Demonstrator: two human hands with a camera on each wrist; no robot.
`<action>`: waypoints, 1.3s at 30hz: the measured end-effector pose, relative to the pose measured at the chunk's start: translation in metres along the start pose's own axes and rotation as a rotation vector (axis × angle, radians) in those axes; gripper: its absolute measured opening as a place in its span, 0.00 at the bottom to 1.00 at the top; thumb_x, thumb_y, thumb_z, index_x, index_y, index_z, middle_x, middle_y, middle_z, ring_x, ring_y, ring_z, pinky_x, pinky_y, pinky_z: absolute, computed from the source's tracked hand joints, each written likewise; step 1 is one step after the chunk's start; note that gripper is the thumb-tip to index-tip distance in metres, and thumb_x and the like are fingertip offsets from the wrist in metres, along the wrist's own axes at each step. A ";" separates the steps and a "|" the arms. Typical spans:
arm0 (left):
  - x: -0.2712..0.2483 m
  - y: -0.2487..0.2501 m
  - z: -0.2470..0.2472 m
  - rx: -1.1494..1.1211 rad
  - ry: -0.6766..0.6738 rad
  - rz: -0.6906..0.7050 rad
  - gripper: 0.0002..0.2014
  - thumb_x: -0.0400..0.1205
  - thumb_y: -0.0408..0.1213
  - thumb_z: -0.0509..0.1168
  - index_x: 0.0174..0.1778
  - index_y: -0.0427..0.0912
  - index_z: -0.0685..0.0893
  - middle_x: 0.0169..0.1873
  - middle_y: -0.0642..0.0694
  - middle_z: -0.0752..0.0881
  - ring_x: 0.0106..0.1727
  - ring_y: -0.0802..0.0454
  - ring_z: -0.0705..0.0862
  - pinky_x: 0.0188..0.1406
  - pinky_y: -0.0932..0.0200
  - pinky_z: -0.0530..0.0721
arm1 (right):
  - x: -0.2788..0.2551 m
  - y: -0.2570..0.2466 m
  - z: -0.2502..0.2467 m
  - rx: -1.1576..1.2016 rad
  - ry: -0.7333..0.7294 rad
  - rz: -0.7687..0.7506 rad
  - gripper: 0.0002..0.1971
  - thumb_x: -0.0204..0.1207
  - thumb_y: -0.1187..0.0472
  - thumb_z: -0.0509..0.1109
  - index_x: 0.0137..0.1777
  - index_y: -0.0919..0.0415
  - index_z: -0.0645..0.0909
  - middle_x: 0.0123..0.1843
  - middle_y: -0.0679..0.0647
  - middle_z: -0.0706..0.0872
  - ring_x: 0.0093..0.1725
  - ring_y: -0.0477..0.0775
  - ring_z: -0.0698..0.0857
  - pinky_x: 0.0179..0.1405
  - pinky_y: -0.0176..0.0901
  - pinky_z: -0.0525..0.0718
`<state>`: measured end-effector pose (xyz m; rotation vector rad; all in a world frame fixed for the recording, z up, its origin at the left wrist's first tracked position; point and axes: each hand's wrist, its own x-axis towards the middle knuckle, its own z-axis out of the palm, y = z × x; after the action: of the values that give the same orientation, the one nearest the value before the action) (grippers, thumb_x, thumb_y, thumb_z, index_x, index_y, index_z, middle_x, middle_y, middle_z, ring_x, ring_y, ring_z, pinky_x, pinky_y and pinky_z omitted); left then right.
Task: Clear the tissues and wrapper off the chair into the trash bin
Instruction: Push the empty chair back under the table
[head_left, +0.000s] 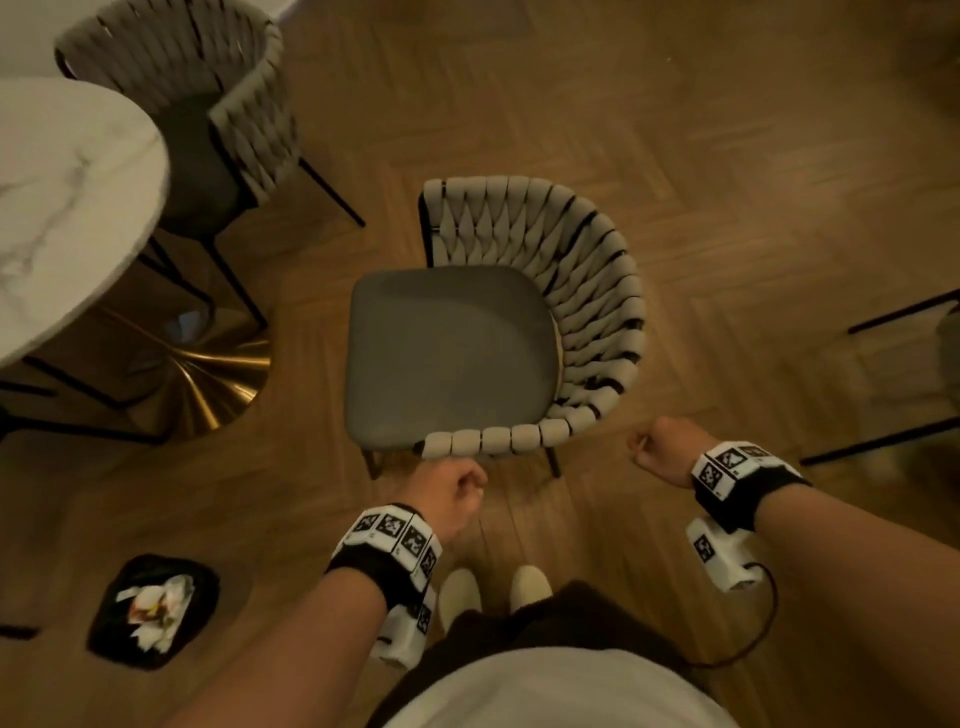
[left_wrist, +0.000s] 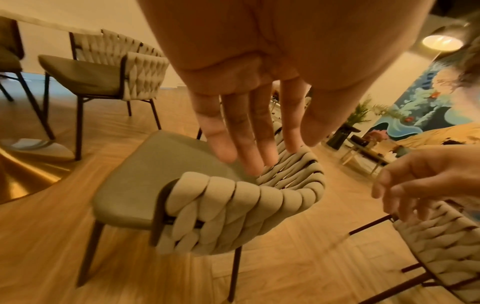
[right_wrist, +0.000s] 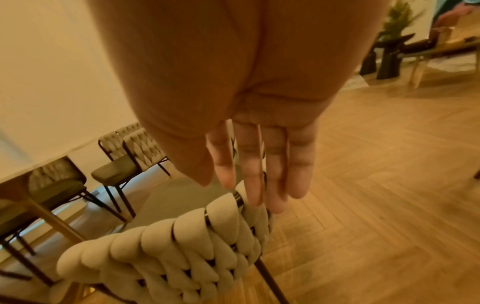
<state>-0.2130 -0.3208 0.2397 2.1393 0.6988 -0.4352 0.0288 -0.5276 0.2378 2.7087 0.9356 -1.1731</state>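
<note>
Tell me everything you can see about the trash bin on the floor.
The trash bin is small and dark, black as it looks, with a rounded square mouth, seen from above in the head view only. It stands upright on the wooden floor, to the person's left, apart from the chair. Inside lie crumpled white tissues and something with red and yellow on it, likely the wrapper. No hand touches it.
</note>
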 end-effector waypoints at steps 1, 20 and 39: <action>0.011 0.008 0.001 -0.001 0.010 0.016 0.08 0.78 0.42 0.64 0.52 0.55 0.84 0.45 0.54 0.86 0.46 0.58 0.83 0.50 0.57 0.83 | 0.006 0.002 -0.006 -0.020 0.004 -0.009 0.08 0.75 0.56 0.67 0.50 0.54 0.85 0.41 0.52 0.86 0.46 0.58 0.87 0.48 0.45 0.82; 0.327 0.224 0.124 -0.225 -0.004 -0.571 0.42 0.72 0.71 0.56 0.76 0.49 0.59 0.76 0.42 0.69 0.74 0.38 0.69 0.72 0.38 0.67 | 0.325 0.083 -0.204 -0.996 -0.068 -1.032 0.33 0.72 0.34 0.56 0.66 0.59 0.77 0.59 0.58 0.83 0.61 0.64 0.79 0.66 0.59 0.78; 0.226 0.099 0.125 -0.081 0.135 -0.697 0.39 0.62 0.81 0.47 0.64 0.65 0.73 0.62 0.54 0.84 0.62 0.49 0.82 0.59 0.49 0.80 | 0.346 -0.025 -0.132 -1.346 -0.312 -1.207 0.55 0.52 0.13 0.33 0.51 0.54 0.83 0.39 0.53 0.87 0.37 0.59 0.82 0.43 0.53 0.85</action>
<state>0.0168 -0.3962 0.1062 1.8126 1.5189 -0.6121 0.2840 -0.2947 0.1030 0.7958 2.2052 -0.4730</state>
